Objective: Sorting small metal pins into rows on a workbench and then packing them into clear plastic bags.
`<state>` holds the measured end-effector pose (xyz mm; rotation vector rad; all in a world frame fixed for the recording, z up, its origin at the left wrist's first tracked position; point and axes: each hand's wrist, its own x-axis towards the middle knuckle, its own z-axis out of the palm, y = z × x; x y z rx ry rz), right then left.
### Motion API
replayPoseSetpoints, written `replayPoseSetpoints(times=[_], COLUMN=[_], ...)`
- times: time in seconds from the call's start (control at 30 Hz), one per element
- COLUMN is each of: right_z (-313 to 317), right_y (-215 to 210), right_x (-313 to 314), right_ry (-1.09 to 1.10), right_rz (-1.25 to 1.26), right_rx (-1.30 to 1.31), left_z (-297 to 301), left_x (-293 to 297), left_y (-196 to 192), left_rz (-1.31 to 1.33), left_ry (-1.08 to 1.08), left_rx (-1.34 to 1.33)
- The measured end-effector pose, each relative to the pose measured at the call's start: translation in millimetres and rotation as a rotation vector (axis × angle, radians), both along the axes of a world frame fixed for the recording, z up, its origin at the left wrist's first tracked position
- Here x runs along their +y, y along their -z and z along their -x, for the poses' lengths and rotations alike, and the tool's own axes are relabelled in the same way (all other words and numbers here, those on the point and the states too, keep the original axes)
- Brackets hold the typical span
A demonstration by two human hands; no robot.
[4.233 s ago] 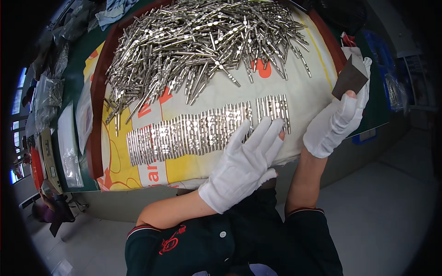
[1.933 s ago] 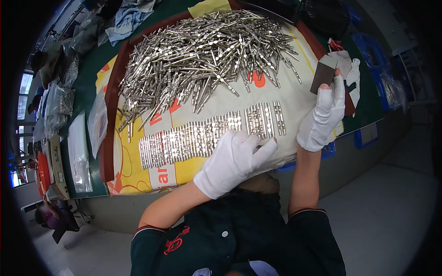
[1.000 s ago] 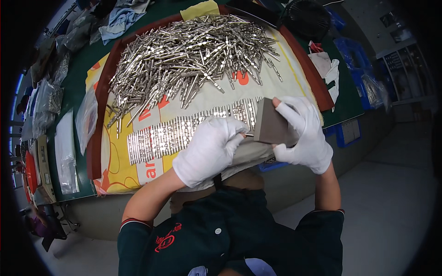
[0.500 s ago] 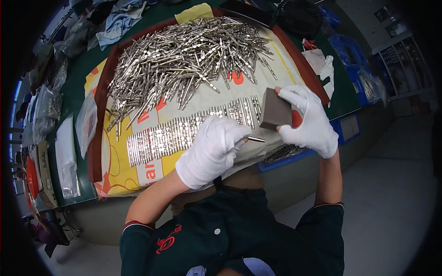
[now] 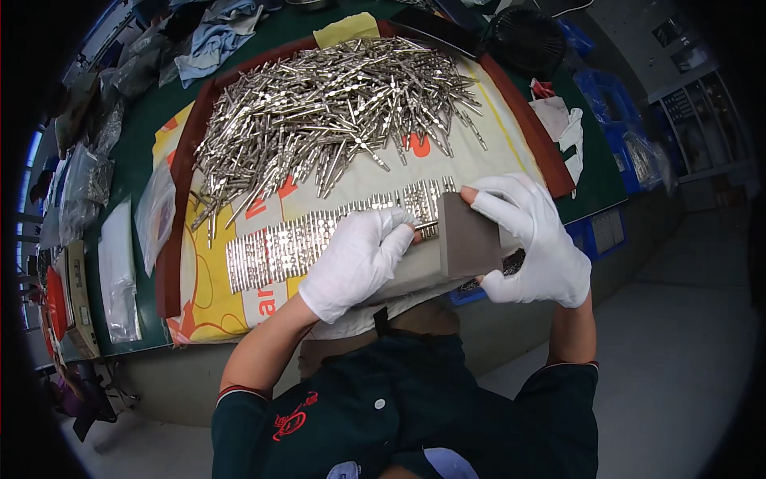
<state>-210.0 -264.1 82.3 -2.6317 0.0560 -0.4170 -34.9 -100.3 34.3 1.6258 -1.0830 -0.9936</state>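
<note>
My left hand point(image 5: 355, 259), in a white glove with bare fingertips showing, pinches a slim metal rod point(image 5: 428, 225). The rod's far end meets the face of a grey-brown rectangular block point(image 5: 469, 239); whether it touches cannot be made out. My right hand point(image 5: 546, 239), gloved the same way, grips that block between thumb and fingers. Just beyond my hands, a row of metal rods point(image 5: 291, 249) lies side by side on a printed cloth point(image 5: 211, 295). Behind the row is a large, jumbled pile of similar rods point(image 5: 327, 108).
A dark red raised edge point(image 5: 527, 132) frames the work area on the left, back and right. Plastic bags point(image 5: 120, 271) lie on the green table at left. White gloves point(image 5: 570, 144) rest at right, near blue bins point(image 5: 610, 100). A black fan-like object point(image 5: 525, 40) stands at the back.
The block has come down and left, and its broad face now turns toward the rod. My left hand has drawn slightly left, with the rod raised a little.
</note>
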Motion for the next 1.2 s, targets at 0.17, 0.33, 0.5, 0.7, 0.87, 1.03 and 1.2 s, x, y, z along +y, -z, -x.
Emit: replayPoseSetpoints(times=[0.17, 0.33, 0.5, 0.7, 0.87, 1.03, 1.2], right_z=[-18.3, -16.3, -19.9, -27.3, -19.4, -13.7, -9.8], right_y=[16.3, -4.4, 9.6, 33.6, 68.5, 98.0, 108.2], right_x=[-35.4, -7.5, -29.8, -51.2, -52.7, -37.8, -34.2], right_ry=[0.207, -0.237, -0.056, 0.349, 0.577, 0.809, 0.898], right_rz=[0.093, -0.159, -0.238, 0.004, -0.451, -0.523, -0.706], right_rx=[0.02, 0.085, -0.028, -0.026, -0.373, -0.479, -0.54], left_z=[9.4, 0.8, 1.5, 9.4, 9.5, 12.7, 15.5], left_x=[5.8, 6.4, 12.4, 24.1, 29.3, 11.4, -13.0], left_y=[-9.2, 7.9, 0.7, -21.4, 1.4, 10.7, 16.6], left_rz=[-0.018, -0.012, -0.067, 0.001, 0.048, -0.073, -0.164], left_ry=[0.128, 0.058, 0.063, 0.231, -0.079, -0.121, -0.089], left_rx=[0.066, 0.173, 0.165, 0.267, -0.644, -0.932, -1.171])
